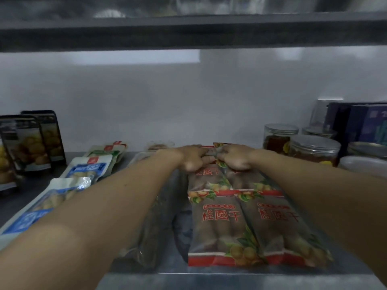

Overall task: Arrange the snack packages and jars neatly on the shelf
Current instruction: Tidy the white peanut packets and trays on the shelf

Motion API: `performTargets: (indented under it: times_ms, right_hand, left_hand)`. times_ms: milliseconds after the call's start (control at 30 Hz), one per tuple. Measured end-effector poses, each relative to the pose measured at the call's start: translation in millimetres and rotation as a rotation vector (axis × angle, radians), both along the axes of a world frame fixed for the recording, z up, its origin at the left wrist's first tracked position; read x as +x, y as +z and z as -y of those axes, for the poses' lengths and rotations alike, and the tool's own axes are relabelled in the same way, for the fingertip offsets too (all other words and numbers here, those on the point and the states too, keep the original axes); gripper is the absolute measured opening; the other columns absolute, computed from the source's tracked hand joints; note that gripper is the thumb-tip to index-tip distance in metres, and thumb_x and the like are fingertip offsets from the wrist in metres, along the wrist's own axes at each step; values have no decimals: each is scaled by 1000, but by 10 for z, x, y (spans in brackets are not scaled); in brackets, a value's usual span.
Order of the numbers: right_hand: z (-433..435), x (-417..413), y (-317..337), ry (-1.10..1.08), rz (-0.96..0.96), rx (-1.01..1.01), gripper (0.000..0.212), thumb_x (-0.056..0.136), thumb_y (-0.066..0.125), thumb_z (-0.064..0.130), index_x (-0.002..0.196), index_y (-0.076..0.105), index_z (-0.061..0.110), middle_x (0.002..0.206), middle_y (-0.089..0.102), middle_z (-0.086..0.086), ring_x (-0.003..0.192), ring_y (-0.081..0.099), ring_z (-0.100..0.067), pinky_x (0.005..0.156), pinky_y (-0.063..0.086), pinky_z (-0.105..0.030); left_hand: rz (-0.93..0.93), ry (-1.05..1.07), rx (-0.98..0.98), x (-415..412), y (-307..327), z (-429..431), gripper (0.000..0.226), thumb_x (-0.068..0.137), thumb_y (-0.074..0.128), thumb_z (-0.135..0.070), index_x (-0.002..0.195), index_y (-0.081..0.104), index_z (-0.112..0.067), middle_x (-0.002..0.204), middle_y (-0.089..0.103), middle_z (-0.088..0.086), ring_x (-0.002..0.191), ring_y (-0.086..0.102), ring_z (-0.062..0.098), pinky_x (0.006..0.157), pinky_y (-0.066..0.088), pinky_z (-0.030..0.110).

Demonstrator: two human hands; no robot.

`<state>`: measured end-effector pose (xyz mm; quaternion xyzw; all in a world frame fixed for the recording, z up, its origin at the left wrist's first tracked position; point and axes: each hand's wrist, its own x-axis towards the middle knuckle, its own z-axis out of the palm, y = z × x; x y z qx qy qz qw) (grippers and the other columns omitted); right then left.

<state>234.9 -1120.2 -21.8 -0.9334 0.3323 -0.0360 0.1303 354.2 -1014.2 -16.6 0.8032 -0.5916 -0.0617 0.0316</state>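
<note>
Several red-trimmed dried longan bags lie flat in two columns on the grey shelf. The near left bag and near right bag sit at the front edge. Behind them lie the far left bag and far right bag. My left hand rests on the far left bag's back end, fingers bent over it. My right hand lies the same way on the far right bag. The two hands nearly touch. How firmly they hold is hidden.
Blue-and-white snack pouches lie in a row at left, with dark stand-up fruit bags behind them. A clear bag lies under my left forearm. Clear jars and dark blue boxes stand at right. An upper shelf hangs low overhead.
</note>
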Motion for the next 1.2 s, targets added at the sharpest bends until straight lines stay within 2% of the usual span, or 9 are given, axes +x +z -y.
performTargets:
  times_ms: [100,267,533,633,733,800,933,1000,1200]
  right_hand:
    - [-56,-30,41,0,77,-84,70,93,38,63,142,43,12,144,49,-10,128,48,-31,106,39,-38]
    - [-362,-43,198,79,113,-138,74,93,47,56,151,26,16,152,39,-10,134,42,-33,108,39,-43]
    - [-1266,49,327,340,110,-124,64,98,42,49,151,29,15,155,34,-8,140,35,-29,112,31,-33]
    - [-1626,77,325,409,107,-110,55,99,41,49,147,39,22,151,41,-4,138,37,-27,110,30,-30]
    - [-1867,92,272,457,107,-97,46,103,36,42,145,42,26,154,36,2,142,31,-21,111,22,-25]
    - [-1965,119,207,419,50,-105,45,106,31,34,148,37,22,156,32,2,144,26,-18,107,18,-17]
    - [-2056,197,57,324,-7,-12,43,105,30,36,141,48,22,151,41,-5,135,39,-23,109,30,-31]
    - [-2065,210,0,292,-5,-3,42,105,29,36,138,49,20,147,45,-6,131,43,-24,105,33,-31]
    - [-2088,166,-26,244,-28,-48,45,105,30,34,146,40,21,153,38,-5,137,37,-24,111,29,-31]
  left_hand:
    - [44,39,-69,21,201,-198,66,97,33,-54,152,19,-21,160,17,3,146,17,22,117,14,33]
    - [41,113,-152,98,486,-797,61,98,39,-50,151,22,-26,159,19,-2,144,23,21,114,18,30]
    - [-21,263,-188,133,288,-1803,58,94,42,-55,146,36,-30,155,30,-4,142,27,16,116,18,30]
    - [-91,240,-193,152,145,-2019,62,90,39,-62,145,37,-32,153,33,-6,141,29,16,117,20,33]
    - [-151,178,-156,152,39,-2124,75,82,30,-75,144,38,-35,151,35,-9,138,33,16,115,23,34]
    - [-151,123,-100,162,-43,-2133,58,94,33,-60,145,36,-33,151,36,-8,137,35,17,111,25,30]
    - [-119,5,-133,162,-142,-2112,48,102,32,-40,147,32,-25,154,33,0,139,31,19,109,22,24]
    - [-109,-15,-160,168,-165,-2092,47,103,31,-37,148,33,-22,154,32,4,141,29,21,112,20,26]
    - [-87,-30,-136,170,-193,-1990,50,102,29,-40,148,33,-19,155,29,7,143,26,24,116,20,32]
